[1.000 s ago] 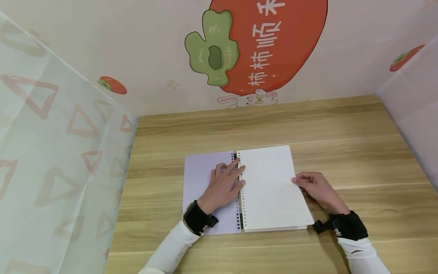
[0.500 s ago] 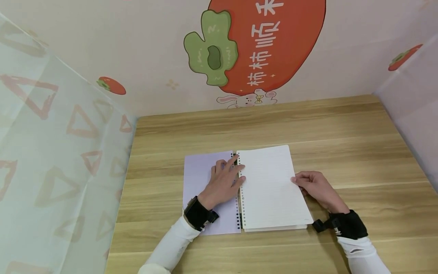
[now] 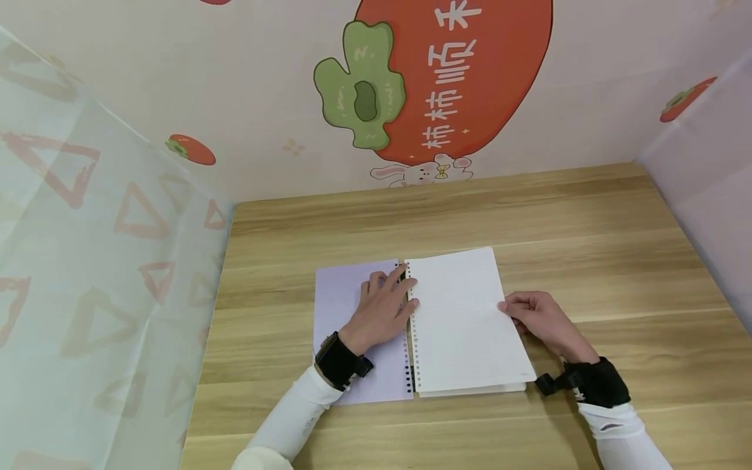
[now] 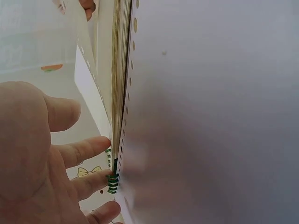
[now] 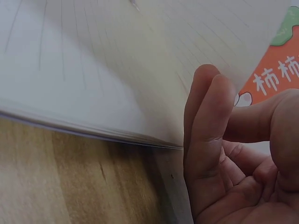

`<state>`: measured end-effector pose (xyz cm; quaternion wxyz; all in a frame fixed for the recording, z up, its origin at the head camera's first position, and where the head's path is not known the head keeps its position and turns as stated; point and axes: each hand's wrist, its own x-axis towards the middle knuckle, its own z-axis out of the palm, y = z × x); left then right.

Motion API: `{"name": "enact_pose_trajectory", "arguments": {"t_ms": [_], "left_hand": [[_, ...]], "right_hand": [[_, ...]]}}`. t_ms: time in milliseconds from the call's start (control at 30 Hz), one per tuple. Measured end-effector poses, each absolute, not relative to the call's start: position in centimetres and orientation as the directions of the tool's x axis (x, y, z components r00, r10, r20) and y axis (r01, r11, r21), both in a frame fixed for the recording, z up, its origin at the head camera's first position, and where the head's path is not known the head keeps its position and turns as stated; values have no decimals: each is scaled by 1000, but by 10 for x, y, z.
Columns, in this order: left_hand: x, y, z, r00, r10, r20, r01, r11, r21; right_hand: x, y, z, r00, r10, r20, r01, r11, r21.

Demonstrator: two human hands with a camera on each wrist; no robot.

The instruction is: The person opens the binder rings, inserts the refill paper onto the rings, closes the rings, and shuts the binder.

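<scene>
A loose-leaf notebook lies spread on the table, its lilac cover (image 3: 337, 297) to the left and lined white pages (image 3: 458, 346) to the right. Over the cover and the binding my left hand (image 3: 378, 313) rests with spread fingers, the fingertips at the row of punched holes. The left wrist view shows the fingertips beside small dark green binder rings (image 4: 112, 183). At the notebook's right edge my right hand (image 3: 537, 316) pinches the top page between thumb and fingers. In the right wrist view that page (image 5: 210, 37) curves up above the stack beneath.
The notebook lies on a wood-grain table (image 3: 282, 235). A pale wall (image 3: 264, 98) with a red persimmon print stands at the back, and a patterned sheet (image 3: 117, 294) hangs at the left. Each wrist wears a black camera band (image 3: 596, 384).
My left hand has slid slightly up along the binding, its thumb now higher on the page's punched edge. The right hand keeps its pinch on the page. The head view has shifted slightly.
</scene>
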<state>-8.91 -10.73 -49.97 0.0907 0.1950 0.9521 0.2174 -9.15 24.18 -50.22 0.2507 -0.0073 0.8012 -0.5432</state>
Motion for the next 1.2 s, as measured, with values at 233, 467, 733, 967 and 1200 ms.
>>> {"name": "enact_pose_trajectory", "arguments": {"t_ms": [233,467,733,967,1200], "left_hand": [[-80,-106,-496,-909,405,-96,322,831,453],[-46,-107,-482,-862,495,-112,378,774,509],[-20,-109,-480,-764,626,-152,472,705,530],[-11,-108,-482,-735,663,-141,525,688,501],[-8,-102,-484,-719,680,-144,551,683,479]], "right_hand": [[-90,241,-499,-859,-292,-421,294,390,-872],[-88,240,-501,-862,-287,-418,294,388,-873],[-87,237,-503,-885,-275,-376,241,420,-875],[-89,237,-503,-901,-290,-322,156,476,-865],[-94,238,-501,-905,-285,-315,130,520,-844]]}}
